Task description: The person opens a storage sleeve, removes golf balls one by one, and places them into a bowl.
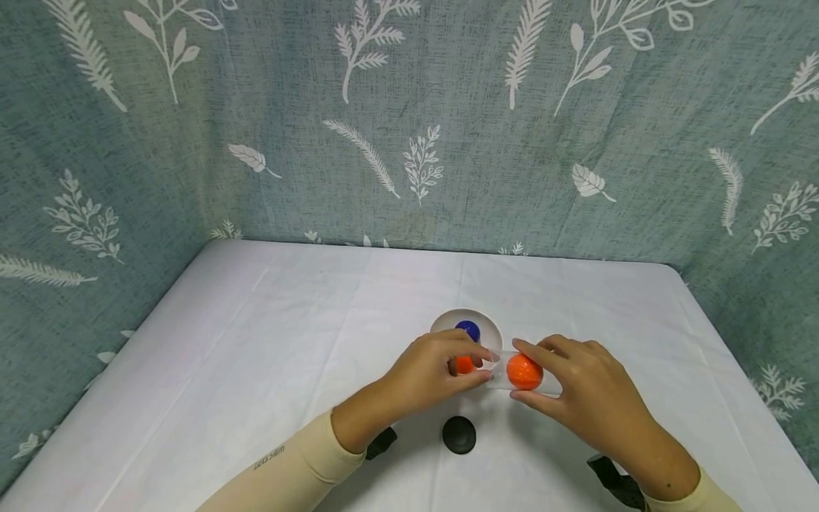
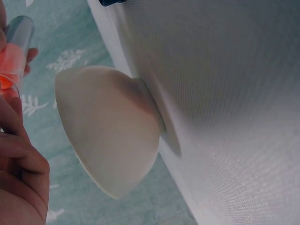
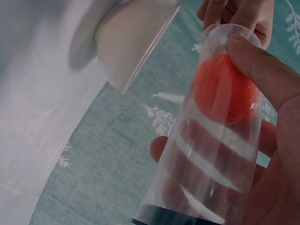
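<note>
My right hand [image 1: 517, 370] grips a clear plastic tube [image 1: 534, 377] lying sideways just above the table. Inside the tube, near its open end, sits an orange ball [image 1: 525, 372]. The right wrist view shows this tube [image 3: 220, 140], its ball [image 3: 225, 89] and my thumb [image 3: 267, 70] pressed on the wall. My left hand [image 1: 489, 365] holds a second orange ball [image 1: 465, 365] in curled fingers, with its fingertips at the tube's mouth. Just behind the hands stands a white bowl [image 1: 486, 323] holding a blue ball [image 1: 468, 329].
A round black cap [image 1: 459, 434] lies on the white tablecloth [image 1: 256, 355] in front of the hands. Leaf-patterned fabric walls [image 1: 409, 128] close off the back and both sides. The bowl [image 2: 108, 131] fills the left wrist view.
</note>
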Available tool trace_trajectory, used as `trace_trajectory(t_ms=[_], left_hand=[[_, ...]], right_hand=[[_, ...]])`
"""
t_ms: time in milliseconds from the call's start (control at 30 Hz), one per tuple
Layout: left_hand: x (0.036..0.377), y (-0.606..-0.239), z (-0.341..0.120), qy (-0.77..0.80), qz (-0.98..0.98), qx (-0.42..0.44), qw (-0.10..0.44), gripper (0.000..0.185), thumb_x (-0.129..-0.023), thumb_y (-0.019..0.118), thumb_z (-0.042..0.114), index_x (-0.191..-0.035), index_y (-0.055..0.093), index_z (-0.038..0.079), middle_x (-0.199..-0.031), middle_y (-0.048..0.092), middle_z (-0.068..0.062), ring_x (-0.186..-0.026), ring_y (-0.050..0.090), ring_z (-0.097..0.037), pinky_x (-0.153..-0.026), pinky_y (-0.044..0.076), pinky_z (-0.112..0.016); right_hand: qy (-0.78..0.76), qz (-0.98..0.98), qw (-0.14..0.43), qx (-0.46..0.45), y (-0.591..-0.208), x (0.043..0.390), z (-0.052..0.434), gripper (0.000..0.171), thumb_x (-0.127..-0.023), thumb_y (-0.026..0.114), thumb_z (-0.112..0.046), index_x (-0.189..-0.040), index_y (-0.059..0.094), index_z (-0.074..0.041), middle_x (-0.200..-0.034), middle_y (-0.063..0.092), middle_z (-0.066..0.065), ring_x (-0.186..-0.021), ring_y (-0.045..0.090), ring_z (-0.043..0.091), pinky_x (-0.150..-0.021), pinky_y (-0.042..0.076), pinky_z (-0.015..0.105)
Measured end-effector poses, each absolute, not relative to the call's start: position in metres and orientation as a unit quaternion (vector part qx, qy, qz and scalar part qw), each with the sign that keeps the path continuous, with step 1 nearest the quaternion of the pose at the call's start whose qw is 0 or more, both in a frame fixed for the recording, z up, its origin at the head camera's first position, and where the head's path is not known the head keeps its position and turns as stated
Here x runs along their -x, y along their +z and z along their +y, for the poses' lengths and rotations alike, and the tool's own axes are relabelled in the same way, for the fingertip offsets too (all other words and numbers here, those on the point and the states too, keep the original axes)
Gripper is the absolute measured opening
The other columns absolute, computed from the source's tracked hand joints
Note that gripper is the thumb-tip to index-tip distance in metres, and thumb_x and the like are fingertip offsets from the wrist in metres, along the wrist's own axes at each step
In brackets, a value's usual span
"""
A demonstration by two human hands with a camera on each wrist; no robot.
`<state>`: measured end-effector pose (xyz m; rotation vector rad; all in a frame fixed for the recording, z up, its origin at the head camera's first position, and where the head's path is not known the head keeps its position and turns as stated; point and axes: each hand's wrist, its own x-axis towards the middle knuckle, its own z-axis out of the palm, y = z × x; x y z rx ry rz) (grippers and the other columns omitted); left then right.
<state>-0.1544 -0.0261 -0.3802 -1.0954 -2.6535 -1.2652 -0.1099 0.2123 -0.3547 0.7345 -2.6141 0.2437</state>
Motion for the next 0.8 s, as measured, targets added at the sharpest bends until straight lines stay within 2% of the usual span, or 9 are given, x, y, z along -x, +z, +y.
trace_trajectory(t_ms=[233, 400, 600, 800], left_hand=[[0.1538, -0.3808, -0.0258, -0.399, -0.847, 0.351, 0.0, 0.025, -0.088, 0.079, 0.025, -0.111, 0.078, 0.016, -0.091, 0.067, 0.002, -0.074, 0.056, -0.003, -0.066, 0.05, -0.014], [0.1537, -0.3817, -0.0256, -0.398, -0.849, 0.346, -0.012, 0.027, -0.088, 0.078, 0.027, -0.113, 0.076, 0.017, -0.094, 0.067, 0.003, -0.073, 0.056, -0.002, -0.066, 0.05, -0.014], [0.1533, -0.382, -0.0259, -0.395, -0.85, 0.348, -0.02, 0.029, -0.089, 0.077, 0.027, -0.116, 0.075, 0.016, -0.096, 0.069, 0.001, -0.071, 0.054, 0.001, -0.065, 0.05, -0.014], [0.1538, -0.3815, -0.0259, -0.386, -0.851, 0.354, -0.021, 0.03, -0.089, 0.077, 0.028, -0.117, 0.075, 0.017, -0.095, 0.069, 0.004, -0.07, 0.054, 0.002, -0.065, 0.049, -0.013]], right_hand=[[0.083, -0.942, 0.197, -0.258, -0.3527, 0.1072, 0.2104, 0.065, -0.066, 0.09, -0.047, -0.122, 0.072, -0.02, -0.095, 0.069, 0.0, -0.078, 0.064, 0.018, -0.075, 0.055, 0.042], [0.077, -0.95, 0.178, -0.246, -0.3518, 0.1059, 0.2094, 0.066, -0.067, 0.089, -0.048, -0.124, 0.071, -0.02, -0.097, 0.07, 0.001, -0.08, 0.065, 0.02, -0.076, 0.057, 0.044], [0.073, -0.95, 0.177, -0.248, -0.3521, 0.1057, 0.2092, 0.065, -0.068, 0.089, -0.048, -0.123, 0.072, -0.02, -0.096, 0.07, 0.001, -0.079, 0.065, 0.019, -0.076, 0.056, 0.043], [0.067, -0.952, 0.171, -0.244, -0.3515, 0.1053, 0.2096, 0.064, -0.069, 0.088, -0.049, -0.123, 0.072, -0.02, -0.097, 0.07, 0.001, -0.078, 0.064, 0.019, -0.075, 0.056, 0.043]])
